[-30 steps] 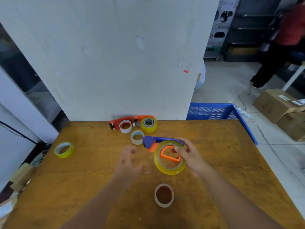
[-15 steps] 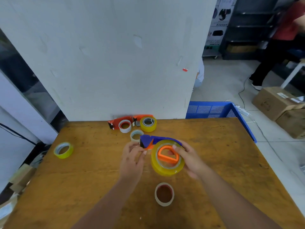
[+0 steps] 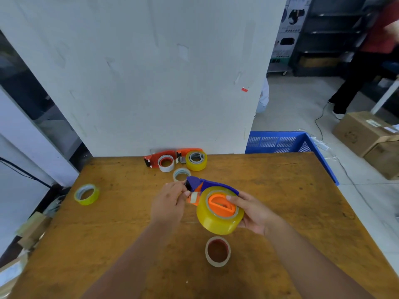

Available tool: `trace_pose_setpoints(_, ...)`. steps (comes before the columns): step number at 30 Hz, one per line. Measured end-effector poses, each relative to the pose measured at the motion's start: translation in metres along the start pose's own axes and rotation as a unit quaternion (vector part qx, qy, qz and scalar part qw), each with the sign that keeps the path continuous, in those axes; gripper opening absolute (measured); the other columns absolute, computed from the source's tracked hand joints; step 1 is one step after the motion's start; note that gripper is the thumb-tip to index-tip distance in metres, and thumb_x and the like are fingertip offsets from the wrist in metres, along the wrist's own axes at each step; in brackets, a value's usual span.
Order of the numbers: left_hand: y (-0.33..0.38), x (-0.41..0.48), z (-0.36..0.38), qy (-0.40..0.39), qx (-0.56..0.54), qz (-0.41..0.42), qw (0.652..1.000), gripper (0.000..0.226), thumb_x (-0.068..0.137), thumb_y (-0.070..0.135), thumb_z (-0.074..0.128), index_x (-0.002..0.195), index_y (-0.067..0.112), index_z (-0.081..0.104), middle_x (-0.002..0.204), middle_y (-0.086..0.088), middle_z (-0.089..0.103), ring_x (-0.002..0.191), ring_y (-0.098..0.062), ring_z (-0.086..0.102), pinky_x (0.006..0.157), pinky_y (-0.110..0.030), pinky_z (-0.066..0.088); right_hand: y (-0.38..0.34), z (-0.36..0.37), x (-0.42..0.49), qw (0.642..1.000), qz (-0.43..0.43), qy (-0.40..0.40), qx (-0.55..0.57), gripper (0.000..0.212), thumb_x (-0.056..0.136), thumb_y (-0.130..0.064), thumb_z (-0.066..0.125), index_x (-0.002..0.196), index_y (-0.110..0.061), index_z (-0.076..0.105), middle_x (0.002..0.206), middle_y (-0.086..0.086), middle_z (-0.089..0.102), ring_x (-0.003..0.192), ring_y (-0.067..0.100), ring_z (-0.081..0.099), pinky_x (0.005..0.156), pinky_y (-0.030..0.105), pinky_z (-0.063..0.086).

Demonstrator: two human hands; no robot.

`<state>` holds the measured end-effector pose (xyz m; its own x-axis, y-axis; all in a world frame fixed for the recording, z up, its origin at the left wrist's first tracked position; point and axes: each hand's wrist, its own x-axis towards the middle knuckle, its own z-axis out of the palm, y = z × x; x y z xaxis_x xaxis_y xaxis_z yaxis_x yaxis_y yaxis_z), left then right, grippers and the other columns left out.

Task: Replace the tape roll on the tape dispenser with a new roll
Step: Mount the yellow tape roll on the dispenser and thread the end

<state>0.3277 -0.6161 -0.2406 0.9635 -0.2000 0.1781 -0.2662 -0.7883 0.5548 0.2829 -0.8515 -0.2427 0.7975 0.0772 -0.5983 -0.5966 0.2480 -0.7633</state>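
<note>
A blue and orange tape dispenser (image 3: 199, 184) is held above the middle of the wooden table (image 3: 280, 190). A full yellowish tape roll (image 3: 216, 221) sits on its orange hub (image 3: 220, 205). My right hand (image 3: 254, 212) grips the roll and dispenser from the right, thumb on the hub. My left hand (image 3: 170, 203) pinches the loose tape end (image 3: 193, 197) just below the dispenser's blue front. An empty cardboard core (image 3: 217, 251) stands on the table below the roll.
Two orange dispensers (image 3: 164, 157) with a white roll (image 3: 165, 163) and a yellow roll (image 3: 196, 160) lie by the wall. A thin roll (image 3: 181, 174) and a green-yellow roll (image 3: 86, 194) lie nearby. A blue crate (image 3: 280, 144), cardboard boxes (image 3: 364, 132) and a person (image 3: 371, 52) are at right.
My left hand moved from the open table to the dispenser's front and closed its fingers on the tape end. The right hand tilted the roll slightly toward me.
</note>
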Motion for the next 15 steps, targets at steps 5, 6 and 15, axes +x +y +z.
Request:
trace_pose_setpoints(5, -0.001, 0.007, -0.003, 0.012, -0.033, 0.015, 0.999, 0.01, 0.093, 0.015, 0.053, 0.086, 0.023, 0.056, 0.098, 0.004, 0.06, 0.084, -0.01, 0.054, 0.068, -0.031, 0.049, -0.009, 0.002, -0.001, 1.0, 0.016, -0.014, -0.015, 0.04, 0.086, -0.021, 0.073, 0.122, -0.022, 0.058, 0.114, 0.016, 0.074, 0.101, 0.035, 0.073, 0.09, 0.056, 0.057)
trace_pose_setpoints(6, -0.001, 0.008, -0.003, 0.013, -0.027, 0.021, 0.999, 0.011, 0.093, 0.016, 0.052, 0.086, 0.024, 0.055, 0.094, 0.004, 0.061, 0.08, -0.011, 0.054, 0.065, -0.03, 0.048, -0.012, 0.001, -0.002, 0.999, 0.02, -0.02, -0.016, 0.041, 0.085, -0.02, 0.074, 0.123, -0.022, 0.058, 0.115, 0.016, 0.074, 0.102, 0.035, 0.073, 0.09, 0.055, 0.057)
trace_pose_setpoints(15, 0.0, 0.025, -0.023, 0.079, 0.048, 0.082, 0.992, 0.008, 0.091, 0.014, 0.056, 0.084, 0.014, 0.061, 0.135, -0.006, 0.051, 0.108, -0.016, 0.055, 0.069, -0.027, 0.046, -0.031, 0.002, -0.003, 0.998, 0.019, -0.05, -0.042, 0.045, 0.084, -0.021, 0.075, 0.125, -0.028, 0.057, 0.121, 0.014, 0.07, 0.105, 0.034, 0.072, 0.09, 0.053, 0.058)
